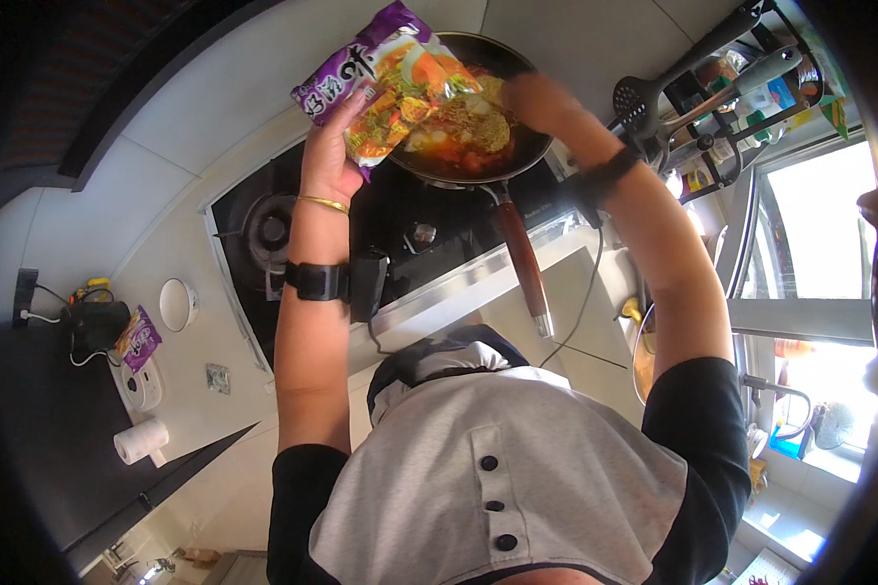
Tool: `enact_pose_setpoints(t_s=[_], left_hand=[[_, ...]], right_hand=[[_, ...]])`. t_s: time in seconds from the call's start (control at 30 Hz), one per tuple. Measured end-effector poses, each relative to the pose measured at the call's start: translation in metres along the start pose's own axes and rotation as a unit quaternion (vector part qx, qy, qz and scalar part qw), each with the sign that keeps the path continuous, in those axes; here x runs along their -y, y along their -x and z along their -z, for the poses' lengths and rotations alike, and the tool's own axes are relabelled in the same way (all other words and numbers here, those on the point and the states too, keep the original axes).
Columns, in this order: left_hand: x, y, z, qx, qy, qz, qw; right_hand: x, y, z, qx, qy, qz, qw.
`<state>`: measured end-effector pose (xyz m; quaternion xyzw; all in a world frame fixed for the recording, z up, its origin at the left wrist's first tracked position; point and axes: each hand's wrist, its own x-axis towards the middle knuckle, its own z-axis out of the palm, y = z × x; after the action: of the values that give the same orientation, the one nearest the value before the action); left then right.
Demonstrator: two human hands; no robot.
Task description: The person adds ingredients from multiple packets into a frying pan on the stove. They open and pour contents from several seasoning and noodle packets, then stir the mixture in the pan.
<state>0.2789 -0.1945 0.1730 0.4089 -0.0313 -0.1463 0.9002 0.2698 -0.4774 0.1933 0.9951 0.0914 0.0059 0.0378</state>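
My left hand point(331, 155) grips a purple instant noodle packet point(399, 77) that bears printed writing and a picture of food. The packet is tilted over the left side of a dark frying pan point(475, 51) and hides part of it. Inside the pan, a dried noodle cake point(492, 131) lies in reddish broth with pale pieces. My right hand point(541, 102) is blurred above the pan's right side, beside another pale piece of noodle; whether its fingers hold anything is not visible. The pan's brown handle point(521, 256) points back towards my body.
The pan stands on a black gas hob point(410, 212), with a bare burner point(271, 223) to the left. A white bowl point(179, 304), a second noodle packet point(140, 340) and a paper roll point(143, 440) are further left. A slotted skimmer point(636, 102) hangs at the right rack.
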Motion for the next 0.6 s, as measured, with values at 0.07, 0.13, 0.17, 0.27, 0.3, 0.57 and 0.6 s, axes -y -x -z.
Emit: enact_pose_setpoints(t_s=[0.07, 0.13, 0.17, 0.27, 0.3, 0.57, 0.6], left_hand=[[0.003, 0.000, 0.002, 0.023, 0.008, 0.015, 1.000], [0.007, 0.000, 0.003, 0.056, 0.002, 0.025, 0.998], [0.010, 0.000, 0.002, 0.059, 0.007, 0.035, 0.998], [0.020, 0.001, -0.003, 0.082, 0.014, 0.057, 0.995], [0.022, 0.001, -0.005, 0.095, 0.019, 0.053, 0.994], [0.033, 0.006, -0.009, 0.064, 0.020, 0.028, 0.997], [0.033, 0.004, -0.009, 0.049, 0.015, 0.022, 0.998]], right_hand=[[0.003, -0.001, 0.024, -0.100, -0.129, 0.004, 0.987], [0.012, 0.002, 0.048, -0.255, -0.294, 0.047, 0.920], [0.021, 0.003, 0.055, -0.211, -0.310, 0.035, 0.926], [0.040, 0.001, 0.066, -0.110, -0.362, 0.100, 0.920], [0.044, 0.001, 0.065, -0.092, -0.325, 0.097, 0.936], [0.061, -0.005, 0.050, 0.012, -0.373, 0.058, 0.926], [0.063, -0.004, 0.052, 0.056, -0.362, 0.015, 0.930]])
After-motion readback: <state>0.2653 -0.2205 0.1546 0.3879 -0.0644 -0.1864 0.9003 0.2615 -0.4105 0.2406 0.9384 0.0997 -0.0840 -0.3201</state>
